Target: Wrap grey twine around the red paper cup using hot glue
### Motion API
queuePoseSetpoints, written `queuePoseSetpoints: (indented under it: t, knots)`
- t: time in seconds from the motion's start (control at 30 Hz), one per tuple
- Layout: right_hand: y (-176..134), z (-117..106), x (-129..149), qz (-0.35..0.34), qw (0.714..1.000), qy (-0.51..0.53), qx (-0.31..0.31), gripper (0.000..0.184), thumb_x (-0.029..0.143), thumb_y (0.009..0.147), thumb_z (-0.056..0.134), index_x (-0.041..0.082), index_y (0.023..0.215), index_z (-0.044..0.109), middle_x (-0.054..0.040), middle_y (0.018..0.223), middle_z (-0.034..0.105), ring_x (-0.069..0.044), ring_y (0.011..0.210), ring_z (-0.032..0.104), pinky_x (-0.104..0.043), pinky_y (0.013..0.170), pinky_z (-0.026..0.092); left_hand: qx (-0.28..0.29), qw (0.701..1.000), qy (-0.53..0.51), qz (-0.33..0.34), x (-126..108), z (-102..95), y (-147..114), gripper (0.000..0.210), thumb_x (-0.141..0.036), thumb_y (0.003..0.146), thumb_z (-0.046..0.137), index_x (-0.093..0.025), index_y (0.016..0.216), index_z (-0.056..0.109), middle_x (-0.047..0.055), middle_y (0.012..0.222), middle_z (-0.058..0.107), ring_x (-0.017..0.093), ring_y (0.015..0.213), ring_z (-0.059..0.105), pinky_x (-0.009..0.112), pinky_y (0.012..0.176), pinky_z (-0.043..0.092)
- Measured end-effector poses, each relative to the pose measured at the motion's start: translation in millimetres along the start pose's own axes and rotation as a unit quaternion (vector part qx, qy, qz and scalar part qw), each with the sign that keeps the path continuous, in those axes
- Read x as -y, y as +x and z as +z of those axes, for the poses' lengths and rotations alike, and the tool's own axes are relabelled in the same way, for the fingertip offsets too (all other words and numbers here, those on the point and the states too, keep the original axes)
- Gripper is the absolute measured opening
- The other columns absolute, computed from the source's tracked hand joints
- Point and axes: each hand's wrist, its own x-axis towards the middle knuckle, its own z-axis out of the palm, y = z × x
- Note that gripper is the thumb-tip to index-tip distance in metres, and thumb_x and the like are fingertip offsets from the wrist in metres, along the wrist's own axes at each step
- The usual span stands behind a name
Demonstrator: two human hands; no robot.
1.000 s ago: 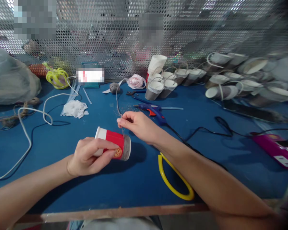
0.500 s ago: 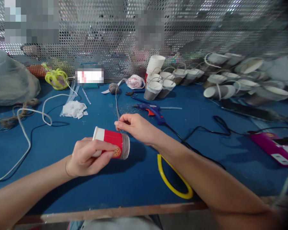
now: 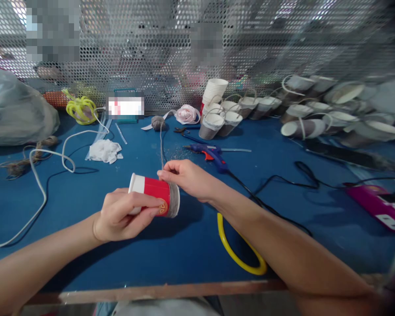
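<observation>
**Grey yarn on a paper cup: where I'd expect trouble**

Clock positions are from the middle of the view. The red-and-white cup point(image 3: 156, 190) is on its side around 8 o'clock, rolled rim facing roughly 9. Left hand point(image 3: 123, 215) has it between thumb and fingers. Right hand point(image 3: 184, 175) has a narrow pinch on the grey yarn point(image 3: 161, 149), just beside the wrapped band point(image 3: 174, 199).

My worry is slack: if that pinch slips, the coils could loosen and slide off the cup's end. Uneven pull might make them overlap or leave gaps. Squeeze too hard with the left and the paper could dent.

The yarn ball point(image 3: 158, 123) sits loose near 11 o'clock, so a sharp tug could roll it. The glue gun point(image 3: 208, 154) is close to dead centre, and a drifting strand might snag its nozzle. Can't tell if it's hot.
</observation>
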Motion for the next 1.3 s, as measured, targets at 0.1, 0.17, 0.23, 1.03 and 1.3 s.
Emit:
queuePoseSetpoints:
  t: [0.1, 0.17, 0.23, 1.03, 1.3]
  knots:
    - [0, 0, 0, -0.001, 1.000, 0.002, 0.001, 0.025, 0.039, 0.078, 0.048, 0.018, 0.064, 0.048, 0.0056, 0.053, 0.041, -0.008, 0.047, 0.035, -0.022, 0.046, 0.030, -0.004, 1.000, -0.004, 0.000, 0, 0.1, 0, 0.012, -0.011, 0.076, 0.053, -0.019, 0.084, 0.056, -0.003, 0.048, 0.059, 0.007, 0.037, 0.046, 0.017, 0.036, 0.038]
    - [0, 1, 0, 0.000, 1.000, 0.008, 0.001, 0.026, 0.039, 0.078, 0.048, 0.018, 0.063, 0.047, 0.0056, 0.053, 0.041, -0.007, 0.047, 0.035, -0.022, 0.046, 0.031, -0.006, 1.000, -0.002, -0.002, 1, -0.2, -1, 0.011, -0.011, 0.076, 0.053, -0.019, 0.084, 0.056, -0.003, 0.047, 0.058, 0.006, 0.037, 0.046, 0.016, 0.036, 0.038]
    - [0, 1, 0, 0.005, 1.000, 0.015, 0.005, 0.026, 0.040, 0.077, 0.049, 0.018, 0.063, 0.047, 0.0055, 0.053, 0.041, -0.007, 0.047, 0.035, -0.022, 0.046, 0.032, -0.006, 1.000, 0.000, -0.003, 0, -0.4, -1, 0.010, -0.011, 0.077, 0.053, -0.018, 0.083, 0.056, -0.003, 0.048, 0.059, 0.006, 0.037, 0.046, 0.016, 0.037, 0.039]
    - [-11, 0, 8, -0.074, 0.992, 0.031, -0.102, 0.031, 0.047, 0.079, 0.046, 0.018, 0.068, 0.045, 0.0034, 0.061, 0.046, -0.010, 0.056, 0.041, -0.025, 0.056, 0.034, -0.013, 0.961, -0.155, -0.227, 34, 5.2, -6, 0.045, -0.026, 0.076, 0.059, -0.016, 0.117, 0.046, 0.011, 0.101, 0.063, 0.015, 0.079, 0.061, 0.025, 0.068, 0.051]
    - [-19, 11, 4, -0.128, 0.976, -0.093, -0.150, 0.020, 0.036, 0.081, 0.048, 0.020, 0.069, 0.047, 0.0008, 0.067, 0.052, -0.013, 0.064, 0.048, -0.026, 0.063, 0.038, -0.067, 0.834, -0.372, -0.401, 37, 12.3, -4, 0.030, -0.028, 0.074, 0.061, -0.014, 0.101, 0.057, 0.002, 0.072, 0.064, 0.007, 0.056, 0.057, 0.017, 0.054, 0.049]
